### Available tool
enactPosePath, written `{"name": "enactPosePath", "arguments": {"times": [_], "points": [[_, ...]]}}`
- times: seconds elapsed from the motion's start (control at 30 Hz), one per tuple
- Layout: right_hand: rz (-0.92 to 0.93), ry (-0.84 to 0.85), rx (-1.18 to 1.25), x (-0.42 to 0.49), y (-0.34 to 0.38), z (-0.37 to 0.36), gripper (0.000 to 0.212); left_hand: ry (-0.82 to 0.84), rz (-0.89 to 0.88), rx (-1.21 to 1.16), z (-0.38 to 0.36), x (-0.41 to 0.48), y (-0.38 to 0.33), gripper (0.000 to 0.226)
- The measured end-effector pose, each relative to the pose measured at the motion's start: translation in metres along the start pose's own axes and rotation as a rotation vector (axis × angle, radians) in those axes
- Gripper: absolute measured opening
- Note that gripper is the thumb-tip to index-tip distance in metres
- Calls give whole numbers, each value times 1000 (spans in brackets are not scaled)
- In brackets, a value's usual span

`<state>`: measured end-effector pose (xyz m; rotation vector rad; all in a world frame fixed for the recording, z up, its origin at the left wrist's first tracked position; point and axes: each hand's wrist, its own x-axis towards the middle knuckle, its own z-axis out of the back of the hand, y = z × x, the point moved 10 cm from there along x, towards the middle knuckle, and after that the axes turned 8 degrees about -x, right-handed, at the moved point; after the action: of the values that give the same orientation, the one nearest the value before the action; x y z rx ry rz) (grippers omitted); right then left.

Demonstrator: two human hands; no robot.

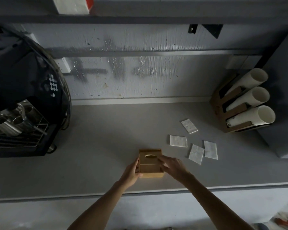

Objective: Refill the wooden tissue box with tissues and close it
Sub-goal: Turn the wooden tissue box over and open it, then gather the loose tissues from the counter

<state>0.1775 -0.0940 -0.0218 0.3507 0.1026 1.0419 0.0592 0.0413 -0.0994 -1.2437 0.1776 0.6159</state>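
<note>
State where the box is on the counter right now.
Head view: the box sits near the front edge of the counter, about centre, between the left hand and right hand, with four tissues just to its right.

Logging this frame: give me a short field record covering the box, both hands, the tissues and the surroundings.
target: light wooden rectangular tissue box on grey countertop, lid with oval slot on top, no tissue showing in it
left hand: grip round the box's left side
right hand: fingers lying straight on the lid's right edge
refill: four white folded paper tissues loose on the countertop, right of the box
surroundings: black espresso machine at left; brown cardboard cup holder at right
</note>
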Motion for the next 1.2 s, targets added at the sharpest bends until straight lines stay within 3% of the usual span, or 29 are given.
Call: {"name": "enactPosePath", "arguments": {"times": [0.23,0.43,0.5,0.6,0.67,0.77,0.97,1.03,1.13,1.2], "points": [[-283,-152,237,51,-27,38,17,-50,19,66,-4,5,13,80],[-346,-145,239,61,-29,40,18,-62,39,54,-4,0,8,75],[-411,-107,380,55,-36,27,35,-29,36,26,-7,-2,2,75],[-662,-88,716,18,-58,-14,87,14,56,-68,-6,1,8,74],[-752,-25,1004,-12,-58,-60,99,64,72,-131,-10,0,10,67],[-710,92,1216,-30,-36,-93,91,91,90,-228,-14,-1,3,50],[-705,16,1209,-34,-32,-86,88,55,85,-318,-15,-5,-8,42],[-768,-17,1202,-36,-39,-81,71,60,81,-336,-14,-3,-5,48],[-927,-124,1076,-55,-64,-67,30,63,77,-347,-15,1,3,59],[-977,-185,911,-73,-89,-50,22,50,77,-355,-16,2,4,58]]}}
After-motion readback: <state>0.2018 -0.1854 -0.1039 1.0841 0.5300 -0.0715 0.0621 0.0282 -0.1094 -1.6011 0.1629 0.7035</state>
